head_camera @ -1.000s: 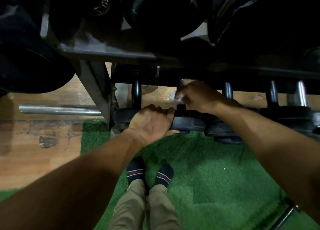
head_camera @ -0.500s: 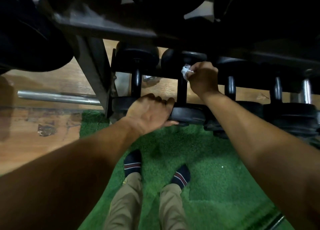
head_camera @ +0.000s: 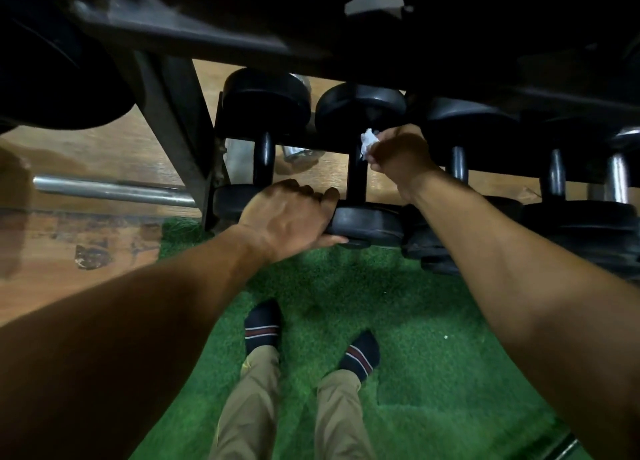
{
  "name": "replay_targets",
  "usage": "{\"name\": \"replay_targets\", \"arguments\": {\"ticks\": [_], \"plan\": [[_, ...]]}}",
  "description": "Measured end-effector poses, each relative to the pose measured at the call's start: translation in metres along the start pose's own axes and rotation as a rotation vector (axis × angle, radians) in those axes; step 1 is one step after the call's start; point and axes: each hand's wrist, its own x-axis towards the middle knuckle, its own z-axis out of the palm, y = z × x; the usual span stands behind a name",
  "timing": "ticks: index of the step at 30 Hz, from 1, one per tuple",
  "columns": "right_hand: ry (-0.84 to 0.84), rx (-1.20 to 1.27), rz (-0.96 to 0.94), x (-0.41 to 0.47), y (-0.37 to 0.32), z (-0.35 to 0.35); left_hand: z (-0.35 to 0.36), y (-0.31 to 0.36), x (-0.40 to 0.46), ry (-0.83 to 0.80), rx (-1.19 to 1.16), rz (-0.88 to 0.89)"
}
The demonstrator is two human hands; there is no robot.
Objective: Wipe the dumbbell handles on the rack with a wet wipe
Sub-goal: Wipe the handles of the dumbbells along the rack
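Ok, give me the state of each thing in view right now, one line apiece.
Crumpled white wet wipe: pinched against the black handle's far end.
Right hand: pinching the wipe.
Left hand: curled over the near head.
Second black rubber dumbbell: resting on the rack.
Leftmost black dumbbell: racked, untouched.

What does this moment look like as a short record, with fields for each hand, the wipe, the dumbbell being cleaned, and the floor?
left hand: left hand grips the near head of the second dumbbell, steadying it
right hand: right hand pinches the wet wipe
wipe position: against the far end of the handle, by the far head
dumbbell: black, lying on the lower rack tier
floor: green turf underfoot, wooden floor beyond
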Motion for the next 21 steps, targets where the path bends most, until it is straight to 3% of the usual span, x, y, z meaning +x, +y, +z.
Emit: {"name": "replay_targets", "arguments": {"ticks": [4,9,21], "plan": [[-0.224,-0.168,0.100,-0.010,0.009,-0.014,-0.005,-0.001,-0.001,-0.002,-0.011,-0.007],[-0.445,-0.535,0.043,-0.018,0.008,-0.024,-0.008,0.000,-0.001,-0.016,-0.017,0.001],[-0.561,-0.600,0.214,-0.011,0.003,-0.013,-0.012,0.001,-0.001,-0.024,-0.007,0.001]]}}
